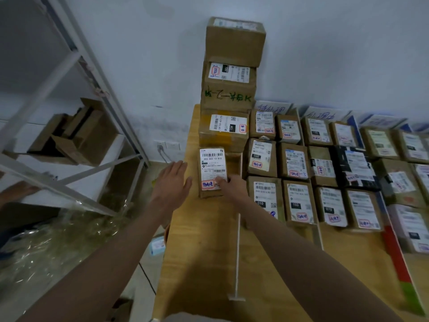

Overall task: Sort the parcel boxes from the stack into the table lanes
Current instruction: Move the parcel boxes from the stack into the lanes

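We gripped the small parcel box [212, 173] by its near right corner with our right hand [233, 185] at the foot of the stack [228, 89] on the table [202, 252], our left hand [171, 184] flat-open beside it.

1. You have one view only, from the camera on your head, so no second view shares any of the scene.
2. It looks forward and steeply down over the wooden table [204, 252], with strong wide-angle bending at the edges.
3. It faces the far wall [325, 54]; your forearms enter from the near edge.
4. The metal shelving [69, 94] fills the left.
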`<state>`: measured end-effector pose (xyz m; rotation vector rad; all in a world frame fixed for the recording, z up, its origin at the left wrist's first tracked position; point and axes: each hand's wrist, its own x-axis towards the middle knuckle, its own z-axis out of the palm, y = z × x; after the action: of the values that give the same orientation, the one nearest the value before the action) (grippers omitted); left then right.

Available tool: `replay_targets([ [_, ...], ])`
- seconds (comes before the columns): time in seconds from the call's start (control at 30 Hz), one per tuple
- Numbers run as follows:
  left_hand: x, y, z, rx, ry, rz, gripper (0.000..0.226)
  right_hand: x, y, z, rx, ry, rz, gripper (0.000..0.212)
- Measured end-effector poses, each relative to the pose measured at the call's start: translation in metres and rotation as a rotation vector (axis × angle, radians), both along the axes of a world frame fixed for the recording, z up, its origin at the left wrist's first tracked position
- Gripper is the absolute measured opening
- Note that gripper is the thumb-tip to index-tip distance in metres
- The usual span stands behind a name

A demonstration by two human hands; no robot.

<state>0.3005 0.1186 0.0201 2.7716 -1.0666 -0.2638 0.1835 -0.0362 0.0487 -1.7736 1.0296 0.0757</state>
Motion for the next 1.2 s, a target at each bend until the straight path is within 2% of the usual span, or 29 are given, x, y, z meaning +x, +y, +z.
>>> replay_targets([
  [0.3,-0.059,-0.018,0.043,0.003,-0.113,-0.076,0.055,-0.058,-0.016,0.04,-0.089,-0.055,-0.073,0.035],
  [0.63,-0.137,-0.067,0.065,-0.024,-0.143,-0.184,0.052,-0.154,-0.07,0.062,-0.16,-0.032,-0.169,0.04],
  [1.07,-0.278,-0.097,0.047,-0.032,-0.123,-0.121,0.048,-0.297,-0.113,0.034,-0.112,-0.024,-0.118,0.047],
  [1.2,-0.306,-0.088,0.037,0.019,-0.102,-0.101,0.05,-0.326,-0.101,0.018,-0.08,-0.039,-0.102,0.041],
])
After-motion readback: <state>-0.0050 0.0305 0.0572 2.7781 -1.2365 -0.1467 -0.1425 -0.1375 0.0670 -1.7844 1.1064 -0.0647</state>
